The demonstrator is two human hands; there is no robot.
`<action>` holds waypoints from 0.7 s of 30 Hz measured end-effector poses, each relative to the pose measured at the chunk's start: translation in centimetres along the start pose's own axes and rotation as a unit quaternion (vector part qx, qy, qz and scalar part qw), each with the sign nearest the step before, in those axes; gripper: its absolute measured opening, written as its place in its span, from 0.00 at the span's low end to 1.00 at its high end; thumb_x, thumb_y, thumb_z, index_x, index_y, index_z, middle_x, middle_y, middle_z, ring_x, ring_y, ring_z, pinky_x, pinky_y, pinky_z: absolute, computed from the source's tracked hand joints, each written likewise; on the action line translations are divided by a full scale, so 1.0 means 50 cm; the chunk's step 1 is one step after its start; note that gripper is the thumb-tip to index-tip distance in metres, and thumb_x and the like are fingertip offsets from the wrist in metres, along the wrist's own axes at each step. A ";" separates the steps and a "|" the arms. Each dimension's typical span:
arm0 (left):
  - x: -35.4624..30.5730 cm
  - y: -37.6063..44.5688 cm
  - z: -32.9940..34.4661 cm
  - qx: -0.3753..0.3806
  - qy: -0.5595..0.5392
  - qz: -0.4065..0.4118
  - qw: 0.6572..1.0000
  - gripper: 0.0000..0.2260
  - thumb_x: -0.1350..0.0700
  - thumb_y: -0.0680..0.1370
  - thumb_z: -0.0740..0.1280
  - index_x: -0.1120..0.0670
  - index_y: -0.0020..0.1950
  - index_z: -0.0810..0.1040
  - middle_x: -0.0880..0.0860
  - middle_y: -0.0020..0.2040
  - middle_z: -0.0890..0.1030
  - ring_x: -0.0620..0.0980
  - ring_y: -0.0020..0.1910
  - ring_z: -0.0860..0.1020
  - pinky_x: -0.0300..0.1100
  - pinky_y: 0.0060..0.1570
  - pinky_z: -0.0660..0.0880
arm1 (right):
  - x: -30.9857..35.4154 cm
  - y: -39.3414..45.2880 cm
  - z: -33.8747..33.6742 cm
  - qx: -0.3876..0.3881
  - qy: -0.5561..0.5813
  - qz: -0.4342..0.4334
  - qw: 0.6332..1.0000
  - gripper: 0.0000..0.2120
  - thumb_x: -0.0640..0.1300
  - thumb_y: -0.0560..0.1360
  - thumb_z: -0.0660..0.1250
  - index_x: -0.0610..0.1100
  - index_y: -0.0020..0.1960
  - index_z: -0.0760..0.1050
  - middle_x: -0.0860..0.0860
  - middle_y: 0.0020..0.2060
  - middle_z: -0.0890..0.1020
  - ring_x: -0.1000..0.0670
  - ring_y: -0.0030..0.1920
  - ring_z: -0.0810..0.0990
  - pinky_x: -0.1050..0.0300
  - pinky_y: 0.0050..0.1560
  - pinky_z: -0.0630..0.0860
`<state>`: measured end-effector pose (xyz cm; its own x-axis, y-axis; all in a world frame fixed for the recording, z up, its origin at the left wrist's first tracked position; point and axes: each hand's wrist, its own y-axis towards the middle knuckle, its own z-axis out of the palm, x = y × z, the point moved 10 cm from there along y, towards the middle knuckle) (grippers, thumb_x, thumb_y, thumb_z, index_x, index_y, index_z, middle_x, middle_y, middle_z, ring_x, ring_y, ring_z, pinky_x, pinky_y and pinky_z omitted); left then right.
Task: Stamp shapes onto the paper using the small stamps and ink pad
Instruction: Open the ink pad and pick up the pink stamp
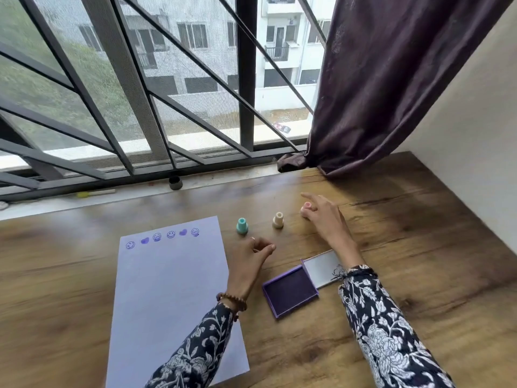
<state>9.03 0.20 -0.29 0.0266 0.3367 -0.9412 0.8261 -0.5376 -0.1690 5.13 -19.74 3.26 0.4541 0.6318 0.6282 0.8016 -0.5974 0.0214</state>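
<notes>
Head view: your right hand (pixel 321 217) closes on the pink stamp (pixel 306 210), upright beyond the ink pad (pixel 289 289); your left hand (pixel 249 257) rests loosely curled, empty.

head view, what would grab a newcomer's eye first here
Likely the white paper at the lower left of the wooden table, with a row of purple faces and hearts stamped along its top edge. Right of it lies the open purple ink pad. Beyond stand a teal stamp and a cream stamp, while the right hand closes on a pink stamp.
</notes>
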 end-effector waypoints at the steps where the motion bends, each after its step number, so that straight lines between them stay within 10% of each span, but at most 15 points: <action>1: -0.003 0.004 0.003 -0.002 -0.001 0.000 1.000 0.04 0.56 0.72 0.70 0.52 0.38 0.81 0.50 0.34 0.81 0.45 0.36 0.78 0.41 0.42 0.74 | -0.001 0.004 0.012 0.021 -0.011 0.001 1.000 0.14 0.39 0.73 0.65 0.47 0.58 0.76 0.45 0.54 0.79 0.45 0.53 0.78 0.54 0.51 0.73; 5: -0.009 0.010 0.008 -0.006 -0.040 -0.007 0.999 0.05 0.54 0.72 0.70 0.47 0.35 0.81 0.48 0.34 0.83 0.46 0.37 0.81 0.41 0.39 0.77 | -0.008 -0.030 -0.010 -0.019 0.074 0.036 0.996 0.10 0.37 0.74 0.64 0.43 0.53 0.79 0.43 0.51 0.82 0.47 0.49 0.79 0.55 0.48 0.76; 10: -0.042 -0.012 0.009 0.017 -0.097 0.017 0.995 0.06 0.51 0.70 0.72 0.45 0.47 0.82 0.45 0.43 0.84 0.43 0.44 0.82 0.38 0.43 0.80 | 0.012 -0.163 0.015 0.007 0.442 0.079 0.894 0.08 0.39 0.75 0.65 0.45 0.51 0.79 0.49 0.44 0.85 0.55 0.43 0.83 0.68 0.39 0.78; 21: -0.068 -0.105 -0.007 0.032 -0.142 0.030 0.989 0.06 0.57 0.70 0.73 0.53 0.45 0.81 0.54 0.44 0.85 0.47 0.45 0.83 0.40 0.47 0.80 | 0.040 -0.282 0.045 -0.021 0.551 0.100 0.828 0.06 0.45 0.71 0.66 0.45 0.46 0.80 0.49 0.40 0.85 0.54 0.42 0.82 0.67 0.42 0.79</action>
<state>4.80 2.16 3.90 -0.0931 0.0763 -0.9927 0.7905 -0.6005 -0.1203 -4.40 -8.93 2.49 -0.0729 -0.3017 0.9506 0.7288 -0.6667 -0.1558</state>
